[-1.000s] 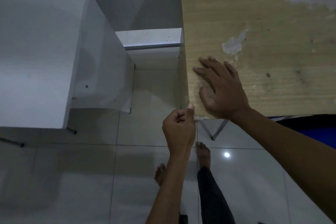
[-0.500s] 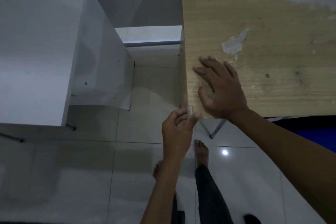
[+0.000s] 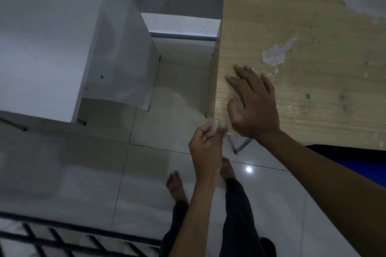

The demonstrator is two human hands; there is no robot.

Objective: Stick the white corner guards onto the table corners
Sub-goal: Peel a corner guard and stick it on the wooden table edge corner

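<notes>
— Where is the guard sitting right now?

— I am pinching the small translucent white plastic corner guard (image 3: 214,125) between the thumb and curled fingers of my left hand (image 3: 205,148), and it is sitting right at the near left corner of the worn light-brown wooden table top (image 3: 302,58). Whether it is already touching the wood, I cannot tell.

— Which way is it pointing?

— It is blurred and mostly covered by my fingertips, so I am not able to make out its long axis or which way its open side is facing. Only a pale sliver is showing above my thumb.

— And your other hand?

— My right hand (image 3: 253,106) is lying on the table top just beside that corner, fingers straight and spread, pointing away from me, holding nothing. Its heel is sitting at the near edge of the table.

— What else is hard to see?

— The corner itself is hiding behind my two hands. Under the table only a bit of a thin grey metal leg (image 3: 238,146) is peeking out. The table top is running off the frame at the top and right. To the left a white cabinet (image 3: 48,37) is standing well apart, and my bare feet are showing on the glossy pale tiled floor (image 3: 83,173), the right one partly hidden behind my left forearm.
</notes>
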